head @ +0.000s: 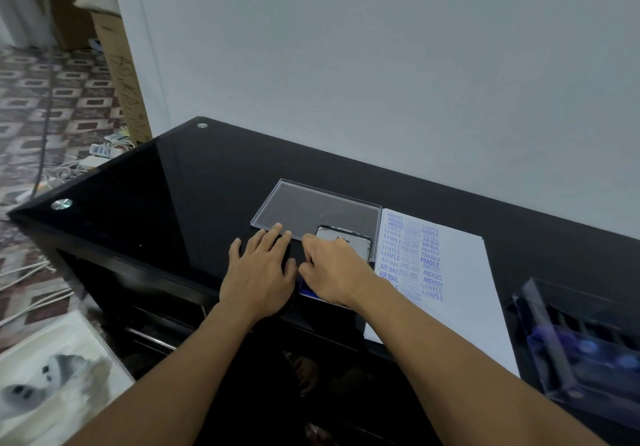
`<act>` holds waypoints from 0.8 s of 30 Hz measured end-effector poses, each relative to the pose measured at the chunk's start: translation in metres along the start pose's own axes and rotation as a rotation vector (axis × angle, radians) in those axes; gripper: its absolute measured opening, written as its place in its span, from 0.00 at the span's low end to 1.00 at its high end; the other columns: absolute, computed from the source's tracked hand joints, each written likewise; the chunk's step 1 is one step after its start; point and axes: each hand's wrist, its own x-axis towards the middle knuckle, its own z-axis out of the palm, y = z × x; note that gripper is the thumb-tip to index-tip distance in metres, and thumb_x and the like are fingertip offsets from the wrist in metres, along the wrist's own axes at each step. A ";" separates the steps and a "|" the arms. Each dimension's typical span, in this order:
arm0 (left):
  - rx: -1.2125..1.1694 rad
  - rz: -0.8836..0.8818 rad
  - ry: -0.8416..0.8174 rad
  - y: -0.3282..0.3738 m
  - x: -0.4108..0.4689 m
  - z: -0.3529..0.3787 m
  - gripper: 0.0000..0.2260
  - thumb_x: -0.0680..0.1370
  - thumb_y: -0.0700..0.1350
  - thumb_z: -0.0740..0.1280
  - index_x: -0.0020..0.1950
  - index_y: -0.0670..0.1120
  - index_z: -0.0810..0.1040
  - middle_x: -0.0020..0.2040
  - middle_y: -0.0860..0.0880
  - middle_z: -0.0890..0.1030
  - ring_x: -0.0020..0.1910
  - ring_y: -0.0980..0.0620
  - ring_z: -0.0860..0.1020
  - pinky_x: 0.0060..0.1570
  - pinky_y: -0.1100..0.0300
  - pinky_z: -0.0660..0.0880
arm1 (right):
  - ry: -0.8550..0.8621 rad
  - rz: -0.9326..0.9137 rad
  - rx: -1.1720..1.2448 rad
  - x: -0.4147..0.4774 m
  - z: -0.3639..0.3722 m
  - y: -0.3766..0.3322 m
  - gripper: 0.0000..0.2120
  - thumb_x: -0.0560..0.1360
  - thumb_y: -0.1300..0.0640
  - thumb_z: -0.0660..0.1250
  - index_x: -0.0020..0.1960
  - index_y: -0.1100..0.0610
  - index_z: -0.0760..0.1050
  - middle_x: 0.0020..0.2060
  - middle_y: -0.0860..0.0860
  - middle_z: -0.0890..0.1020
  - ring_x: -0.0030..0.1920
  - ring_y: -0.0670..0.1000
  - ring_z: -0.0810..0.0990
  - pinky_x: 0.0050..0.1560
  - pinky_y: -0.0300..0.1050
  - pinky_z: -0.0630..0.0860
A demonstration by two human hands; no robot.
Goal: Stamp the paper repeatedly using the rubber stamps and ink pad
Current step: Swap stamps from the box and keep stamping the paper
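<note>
My right hand (pixel 332 272) lies over the open ink pad (pixel 306 290), whose blue pad shows at the hand's left edge. Its silver lid (pixel 346 238) stands up behind the knuckles. The fingers curl downward, and anything under them is hidden. Just left of the pad, my left hand (pixel 259 272) rests flat on the black glass table (pixel 166 189), with straight fingertips reaching a clear plastic lid (pixel 311 206). To the right lies a white paper (pixel 460 272) with columns of blue stamped words. A clear box of blue-handled rubber stamps (pixel 588 348) sits at the far right.
The table stands against a pale wall (pixel 381 65). Its left corner and front edge drop to a patterned floor (pixel 52 99) strewn with cables and power strips. A cardboard box (pixel 117 65) leans by the wall and a panda picture (pixel 52 376) lies at the lower left.
</note>
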 end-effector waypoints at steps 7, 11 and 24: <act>-0.007 -0.002 0.001 0.000 0.000 0.000 0.25 0.84 0.55 0.52 0.81 0.52 0.57 0.82 0.53 0.54 0.80 0.52 0.52 0.77 0.41 0.48 | 0.006 -0.009 0.006 0.000 0.000 0.001 0.07 0.79 0.54 0.59 0.43 0.51 0.63 0.40 0.54 0.77 0.38 0.53 0.74 0.34 0.46 0.67; -0.010 0.000 0.003 0.000 -0.001 0.001 0.25 0.84 0.55 0.53 0.81 0.52 0.57 0.82 0.53 0.54 0.80 0.52 0.52 0.77 0.40 0.48 | 0.015 -0.010 0.010 0.000 0.001 0.000 0.07 0.79 0.54 0.59 0.43 0.51 0.63 0.40 0.54 0.77 0.38 0.52 0.75 0.34 0.46 0.69; -0.027 -0.008 -0.024 0.001 -0.001 -0.003 0.25 0.84 0.54 0.53 0.81 0.51 0.56 0.82 0.53 0.52 0.81 0.52 0.51 0.77 0.41 0.47 | 0.010 -0.011 0.003 -0.003 -0.002 -0.003 0.07 0.79 0.54 0.60 0.43 0.51 0.62 0.40 0.54 0.76 0.40 0.54 0.75 0.37 0.47 0.70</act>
